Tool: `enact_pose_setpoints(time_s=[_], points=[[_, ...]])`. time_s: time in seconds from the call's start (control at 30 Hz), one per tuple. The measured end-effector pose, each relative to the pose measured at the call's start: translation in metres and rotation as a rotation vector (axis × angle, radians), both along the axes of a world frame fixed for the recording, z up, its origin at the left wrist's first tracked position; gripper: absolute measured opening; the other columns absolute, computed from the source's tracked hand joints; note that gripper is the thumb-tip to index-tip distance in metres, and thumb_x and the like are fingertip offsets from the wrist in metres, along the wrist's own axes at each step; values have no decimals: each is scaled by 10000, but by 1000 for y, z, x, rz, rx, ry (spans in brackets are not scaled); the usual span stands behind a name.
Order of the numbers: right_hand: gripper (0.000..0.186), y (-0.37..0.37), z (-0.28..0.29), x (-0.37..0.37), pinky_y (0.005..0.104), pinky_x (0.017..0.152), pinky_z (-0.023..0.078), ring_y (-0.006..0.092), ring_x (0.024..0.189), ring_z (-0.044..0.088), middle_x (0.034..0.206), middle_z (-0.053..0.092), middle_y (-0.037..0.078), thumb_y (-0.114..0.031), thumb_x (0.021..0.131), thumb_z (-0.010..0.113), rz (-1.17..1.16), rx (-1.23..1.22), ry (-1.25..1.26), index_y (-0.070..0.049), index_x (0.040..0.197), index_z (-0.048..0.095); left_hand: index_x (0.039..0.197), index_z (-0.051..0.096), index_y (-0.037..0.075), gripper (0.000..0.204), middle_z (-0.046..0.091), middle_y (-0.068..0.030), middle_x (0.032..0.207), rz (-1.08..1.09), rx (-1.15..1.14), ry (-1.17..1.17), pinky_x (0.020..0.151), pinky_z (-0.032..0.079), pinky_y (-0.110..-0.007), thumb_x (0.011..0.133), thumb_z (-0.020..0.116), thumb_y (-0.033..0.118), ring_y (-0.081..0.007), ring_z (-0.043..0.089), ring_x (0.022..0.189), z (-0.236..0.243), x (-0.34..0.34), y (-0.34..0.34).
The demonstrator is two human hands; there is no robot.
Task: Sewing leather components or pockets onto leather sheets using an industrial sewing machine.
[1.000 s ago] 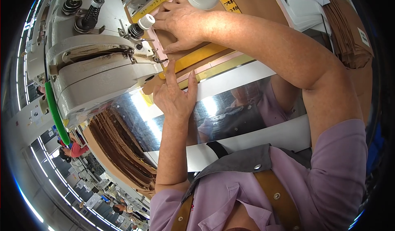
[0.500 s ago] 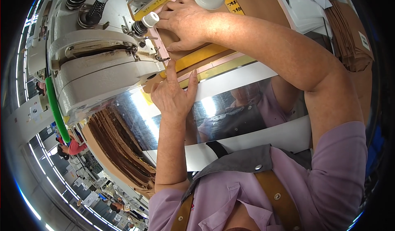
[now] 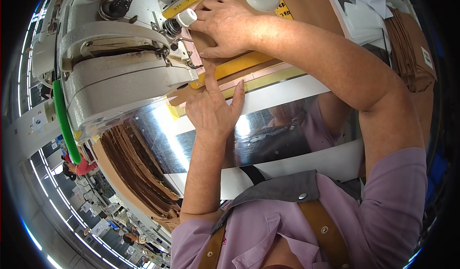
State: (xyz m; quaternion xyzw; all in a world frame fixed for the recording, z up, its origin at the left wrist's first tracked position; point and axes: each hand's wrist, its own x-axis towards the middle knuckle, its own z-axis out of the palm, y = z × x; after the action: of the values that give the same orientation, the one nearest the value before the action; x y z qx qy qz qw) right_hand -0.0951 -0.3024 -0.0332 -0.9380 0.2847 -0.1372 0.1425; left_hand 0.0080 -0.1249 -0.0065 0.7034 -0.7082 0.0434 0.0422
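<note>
Nearest, a stack of brown cut pieces (image 3: pixel 139 168) hangs off the bench's front-left edge, below the shiny metal plate (image 3: pixel 287 130) on the bench front. On that plate's far edge the left hand (image 3: pixel 213 108) lies open, fingers spread and pressed flat, forefinger tip on the brown fabric piece (image 3: pixel 211 41). Farther in, the right hand (image 3: pixel 225 24) lies palm down on the same piece, fingers together, just beside the sewing machine (image 3: pixel 120 72) head at the bench's left
</note>
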Motion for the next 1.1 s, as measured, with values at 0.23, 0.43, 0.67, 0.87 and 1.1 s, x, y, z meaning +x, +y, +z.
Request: enact_pose_setpoints(time_s=[0.23, 0.43, 0.67, 0.87, 1.1], points=[[694, 2, 3, -1, 459, 1185, 308, 266, 1398, 448, 1402, 601, 85, -531, 853, 704, -20, -71, -4, -138, 1414, 595, 1374, 560, 5, 704, 659, -158, 593, 66, 88, 150, 562, 525, -430, 919, 672, 531, -348, 686, 564, 0, -2, 2], [699, 3, 1, -2, 451, 1192, 293, 260, 1407, 442, 1387, 619, 88, -542, 861, 689, -39, -75, 3, -144, 1427, 592, 1386, 523, -15, 705, 651, -98, 571, 3, 7, 67, 565, 530, -375, 927, 665, 501, -273, 668, 496, -1, -5, 0], [696, -4, 3, 0, 458, 1188, 294, 265, 1416, 431, 1397, 621, 81, -559, 884, 663, -44, -95, -1, -142, 1436, 586, 1378, 524, -31, 712, 673, -138, 601, -16, -43, 93, 590, 541, -407, 912, 676, 486, -303, 689, 536, -7, -1, -5], [707, -4, 9, 4, 454, 1191, 291, 270, 1416, 428, 1397, 620, 81, -587, 879, 669, -29, -70, 44, -144, 1426, 597, 1344, 548, -66, 712, 667, -150, 598, -38, -82, 100, 589, 539, -408, 896, 687, 469, -317, 674, 529, -10, -1, -9], [688, -4, 4, -1, 456, 1190, 290, 269, 1417, 426, 1383, 630, 91, -589, 885, 663, -18, -110, 32, -142, 1405, 613, 1325, 573, -80, 683, 691, -167, 675, -66, -73, 154, 586, 548, -408, 880, 721, 416, -317, 694, 588, -9, -1, -6]])
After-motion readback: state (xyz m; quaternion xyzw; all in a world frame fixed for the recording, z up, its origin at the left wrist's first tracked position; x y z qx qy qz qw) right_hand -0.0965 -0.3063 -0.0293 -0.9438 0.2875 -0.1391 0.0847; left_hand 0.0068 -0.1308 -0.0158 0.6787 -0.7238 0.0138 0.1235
